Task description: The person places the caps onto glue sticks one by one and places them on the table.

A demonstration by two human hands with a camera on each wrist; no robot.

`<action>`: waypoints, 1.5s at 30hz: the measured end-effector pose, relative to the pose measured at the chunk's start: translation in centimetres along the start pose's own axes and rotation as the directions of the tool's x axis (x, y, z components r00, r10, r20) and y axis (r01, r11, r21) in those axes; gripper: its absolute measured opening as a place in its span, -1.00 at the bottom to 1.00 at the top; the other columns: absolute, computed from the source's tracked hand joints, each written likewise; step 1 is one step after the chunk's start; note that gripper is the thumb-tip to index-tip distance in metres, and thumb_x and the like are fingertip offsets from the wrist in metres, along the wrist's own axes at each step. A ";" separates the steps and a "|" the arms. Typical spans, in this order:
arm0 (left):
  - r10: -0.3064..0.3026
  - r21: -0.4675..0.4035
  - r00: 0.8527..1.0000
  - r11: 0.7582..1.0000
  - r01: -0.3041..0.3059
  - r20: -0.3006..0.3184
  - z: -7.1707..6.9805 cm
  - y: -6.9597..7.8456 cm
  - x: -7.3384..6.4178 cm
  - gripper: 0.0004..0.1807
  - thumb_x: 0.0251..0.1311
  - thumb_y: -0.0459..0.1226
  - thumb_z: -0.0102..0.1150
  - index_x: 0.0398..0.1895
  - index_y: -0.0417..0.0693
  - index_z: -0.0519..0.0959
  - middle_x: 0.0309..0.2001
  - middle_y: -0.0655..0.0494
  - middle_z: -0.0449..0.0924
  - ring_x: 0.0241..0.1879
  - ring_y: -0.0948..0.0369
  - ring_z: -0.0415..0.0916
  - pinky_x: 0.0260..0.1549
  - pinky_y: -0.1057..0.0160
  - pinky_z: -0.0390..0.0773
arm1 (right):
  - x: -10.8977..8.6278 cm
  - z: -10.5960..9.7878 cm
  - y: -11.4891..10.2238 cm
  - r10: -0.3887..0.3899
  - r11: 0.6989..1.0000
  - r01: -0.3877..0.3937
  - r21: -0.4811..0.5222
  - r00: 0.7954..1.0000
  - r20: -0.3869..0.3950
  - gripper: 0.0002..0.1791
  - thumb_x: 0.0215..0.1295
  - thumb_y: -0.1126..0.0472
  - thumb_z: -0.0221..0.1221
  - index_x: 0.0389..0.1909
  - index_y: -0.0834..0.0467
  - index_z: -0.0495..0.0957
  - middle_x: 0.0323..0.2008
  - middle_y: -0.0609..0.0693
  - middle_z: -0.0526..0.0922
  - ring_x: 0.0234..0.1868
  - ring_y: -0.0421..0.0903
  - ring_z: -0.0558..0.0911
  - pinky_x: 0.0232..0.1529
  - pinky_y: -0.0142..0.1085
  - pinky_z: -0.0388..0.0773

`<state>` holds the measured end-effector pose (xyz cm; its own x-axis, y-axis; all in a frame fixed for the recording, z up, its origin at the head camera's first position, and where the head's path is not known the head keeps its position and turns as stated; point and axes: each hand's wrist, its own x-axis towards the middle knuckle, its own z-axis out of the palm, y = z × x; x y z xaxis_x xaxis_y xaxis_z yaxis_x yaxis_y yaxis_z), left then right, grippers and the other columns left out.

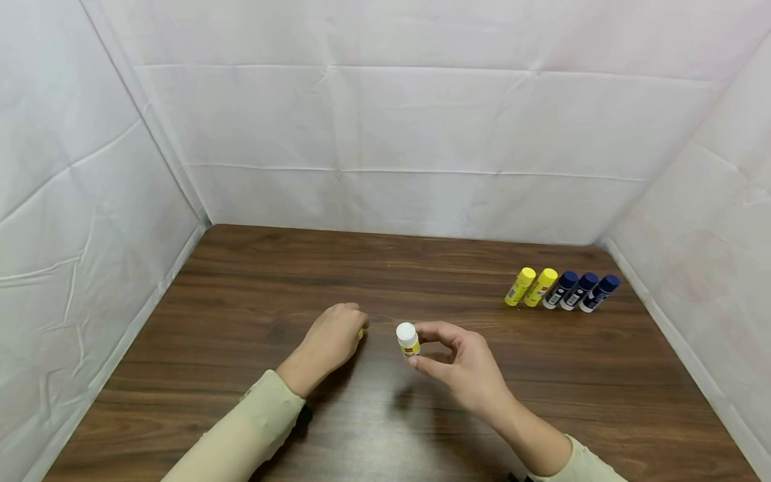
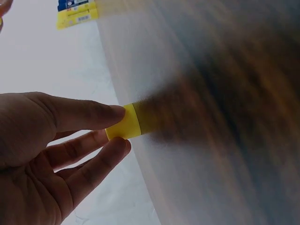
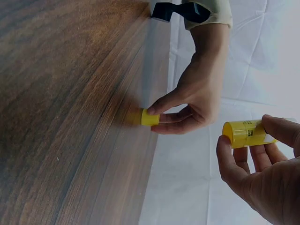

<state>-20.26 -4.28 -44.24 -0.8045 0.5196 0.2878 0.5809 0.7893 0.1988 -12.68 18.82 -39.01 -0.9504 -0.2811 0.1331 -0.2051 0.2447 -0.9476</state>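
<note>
Near the middle of the table, my left hand [image 1: 332, 338] pinches a yellow cap [image 2: 124, 123] between thumb and fingers. The cap's end is right at the tabletop in the left wrist view. To its right my right hand [image 1: 470, 361] holds a glue stick [image 1: 408, 340] above the table, with fingers on one side and thumb on the other. The glue stick stands roughly upright, white end up. Its yellow lower end and printed body [image 3: 251, 133] show in the right wrist view.
Toward the right back of the brown wooden table [image 1: 361, 268] stands a row of glue sticks: two yellow ones [image 1: 530, 288] and three with dark blue caps [image 1: 581, 291]. White cloth walls [image 1: 415, 120] enclose the table at the back and sides.
</note>
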 end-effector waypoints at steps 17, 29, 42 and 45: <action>-0.041 -0.013 0.999 0.999 0.041 0.034 -0.2 -0.5 -0.1 -0.81 0.07 -0.59 0.33 -0.39 -0.15 0.77 -0.36 0.03 0.71 -0.28 0.09 0.69 -0.24 0.16 0.70 | -0.5 0.4 0.2 -0.072 0.996 0.073 0.044 0.997 -0.012 -0.60 0.12 0.42 0.44 0.00 0.16 0.68 -0.05 0.12 0.72 -0.08 0.07 0.75 -0.06 -0.21 0.72; -0.090 -0.073 0.992 0.993 0.096 0.086 -0.7 -1.0 0.0 -0.86 0.09 -0.48 0.43 -0.31 -0.10 0.76 -0.29 0.04 0.69 -0.21 0.04 0.67 -0.22 0.11 0.69 | -0.3 0.2 0.3 -0.078 0.996 0.079 0.035 0.996 -0.032 -0.60 0.12 0.43 0.44 0.00 0.17 0.68 -0.05 0.13 0.72 -0.08 0.02 0.75 -0.09 -0.23 0.72; -0.176 -0.531 0.984 0.831 0.163 0.027 -3.6 -0.1 -1.5 -0.82 0.12 -0.35 0.49 -0.22 0.04 0.73 -0.27 0.25 0.69 -0.28 0.30 0.64 -0.24 0.34 0.67 | 0.4 -0.6 0.3 -0.136 0.988 0.131 -0.075 0.989 -0.056 -0.60 0.10 0.45 0.44 -0.03 0.12 0.69 -0.05 0.04 0.74 -0.02 -0.03 0.73 -0.03 -0.26 0.70; -0.217 -0.673 0.976 0.718 0.175 0.023 -4.2 0.2 -2.1 -0.81 0.12 -0.33 0.49 -0.20 0.06 0.72 -0.25 0.22 0.70 -0.25 0.24 0.67 -0.22 0.32 0.70 | 0.7 -0.8 0.2 -0.148 0.986 0.142 -0.092 0.987 -0.060 -0.60 0.10 0.46 0.44 -0.03 0.13 0.68 -0.04 0.04 0.74 0.00 -0.02 0.72 -0.03 -0.26 0.70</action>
<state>-17.95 -6.57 -40.90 -0.9138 0.3437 0.2166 0.3600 0.4377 0.8239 -13.55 19.43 -38.86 -0.9220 -0.2578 0.2888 -0.3584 0.2864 -0.8885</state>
